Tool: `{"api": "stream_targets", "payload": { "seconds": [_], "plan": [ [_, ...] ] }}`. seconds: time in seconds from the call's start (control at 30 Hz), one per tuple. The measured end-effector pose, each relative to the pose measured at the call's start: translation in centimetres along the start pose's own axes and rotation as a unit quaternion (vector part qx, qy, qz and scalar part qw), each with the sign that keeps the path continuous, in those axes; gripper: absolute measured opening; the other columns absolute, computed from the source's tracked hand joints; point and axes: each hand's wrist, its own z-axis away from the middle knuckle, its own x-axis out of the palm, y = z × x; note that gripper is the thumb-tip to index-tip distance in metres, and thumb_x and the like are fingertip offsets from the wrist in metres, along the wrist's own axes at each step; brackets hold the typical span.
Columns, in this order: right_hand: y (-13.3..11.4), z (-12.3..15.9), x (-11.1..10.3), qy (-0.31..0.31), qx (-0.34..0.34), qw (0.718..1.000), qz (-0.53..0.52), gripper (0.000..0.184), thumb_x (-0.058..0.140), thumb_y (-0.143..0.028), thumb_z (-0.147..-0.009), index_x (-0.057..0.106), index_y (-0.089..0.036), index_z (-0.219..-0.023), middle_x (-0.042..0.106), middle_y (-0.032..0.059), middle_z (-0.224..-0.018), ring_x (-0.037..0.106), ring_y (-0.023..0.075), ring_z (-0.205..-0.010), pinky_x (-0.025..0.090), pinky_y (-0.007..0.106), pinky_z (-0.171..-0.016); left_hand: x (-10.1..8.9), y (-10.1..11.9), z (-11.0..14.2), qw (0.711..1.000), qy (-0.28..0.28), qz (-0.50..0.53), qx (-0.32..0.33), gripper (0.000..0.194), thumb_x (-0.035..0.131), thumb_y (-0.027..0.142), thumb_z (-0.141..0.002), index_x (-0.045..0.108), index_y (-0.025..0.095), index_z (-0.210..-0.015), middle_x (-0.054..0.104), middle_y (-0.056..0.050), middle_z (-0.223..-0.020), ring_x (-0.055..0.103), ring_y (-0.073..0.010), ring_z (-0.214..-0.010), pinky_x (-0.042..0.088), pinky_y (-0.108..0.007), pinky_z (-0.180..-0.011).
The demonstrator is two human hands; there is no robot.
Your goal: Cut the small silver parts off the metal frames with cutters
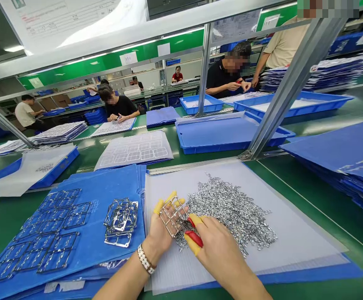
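Note:
In my left hand (162, 227), yellow finger cots on its fingertips, rests a small square metal frame (172, 214) with crossbars. My right hand (214, 246) is closed around red-handled pliers (194, 238), whose jaws reach to the right edge of the frame. Beside and behind both hands spreads a heap of small shiny metal pieces (228, 208) on a translucent sheet (281, 258). To the left, a stack of similar metal frames (121, 223) lies on a blue sheet (97, 183), with several more frames (44, 229) laid in rows.
A slanted metal post (281, 91) rises at the bench's far edge. Beyond it stand blue trays (219, 131) and a white patterned sheet (134, 148). Stacked blue sheets (341, 154) lie at the right. Several people work across the benches, including a person in black (120, 106).

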Motion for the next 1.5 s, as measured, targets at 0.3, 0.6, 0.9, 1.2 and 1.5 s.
{"api": "stream_targets", "payload": {
  "seconds": [0.3, 0.6, 0.9, 1.2, 1.5],
  "plan": [
    [-2.1, -2.9, 0.2, -0.058, 0.028, 0.996, 0.06, 0.025, 0.06, -0.022, -0.079, 0.061, -0.021, -0.104, 0.065, 0.006, -0.089, 0.058, 0.0248, -0.086, 0.041, 0.036, -0.072, 0.1, -0.7, -0.1, 0.999, 0.003, 0.001, 0.041, 0.051, 0.044, 0.048, -0.088, 0.057, 0.015, -0.125, 0.068, -0.012, -0.109, 0.061, -0.027, -0.104, 0.041, -0.042, -0.096],
    [-2.1, -3.0, -0.3, -0.079, 0.033, 0.994, 0.062, 0.023, 0.057, -0.025, -0.082, 0.061, -0.021, -0.104, 0.065, 0.0067, -0.095, 0.056, 0.0263, -0.091, 0.037, 0.037, -0.073, -1.0, -1.1, -0.4, 0.998, -0.005, -0.042, 0.055, 0.05, 0.046, 0.044, -0.088, 0.053, 0.018, -0.13, 0.066, -0.011, -0.116, 0.059, -0.0265, -0.109, 0.038, -0.042, -0.1],
    [-2.3, -3.1, -0.5, -0.097, 0.049, 0.993, 0.057, 0.023, 0.057, -0.031, -0.083, 0.061, -0.021, -0.104, 0.065, 0.0079, -0.096, 0.056, 0.0276, -0.093, 0.037, 0.038, -0.074, -0.8, -0.9, -0.2, 0.998, -0.011, -0.04, 0.056, 0.05, 0.044, 0.043, -0.09, 0.052, 0.016, -0.132, 0.066, -0.012, -0.116, 0.058, -0.0269, -0.111, 0.036, -0.042, -0.102],
    [-2.5, -3.4, -0.5, -0.109, 0.039, 0.991, 0.07, 0.022, 0.057, -0.024, -0.082, 0.063, -0.019, -0.103, 0.066, 0.0081, -0.094, 0.058, 0.027, -0.091, 0.04, 0.037, -0.073, -0.9, -1.1, -0.1, 0.995, 0.002, -0.071, 0.072, 0.045, 0.048, 0.04, -0.089, 0.057, 0.018, -0.127, 0.066, -0.01, -0.117, 0.058, -0.0269, -0.111, 0.037, -0.041, -0.1],
    [-1.1, -3.0, -1.1, -0.088, 0.059, 0.989, 0.108, 0.027, 0.059, -0.031, -0.083, 0.063, -0.019, -0.106, 0.066, 0.0083, -0.094, 0.057, 0.0272, -0.091, 0.038, 0.038, -0.074, -0.4, -0.8, 0.1, 0.999, -0.004, -0.038, 0.015, 0.046, 0.046, 0.043, -0.088, 0.059, 0.017, -0.124, 0.065, -0.011, -0.116, 0.059, -0.0251, -0.104, 0.046, -0.036, -0.086]
  ]
}}
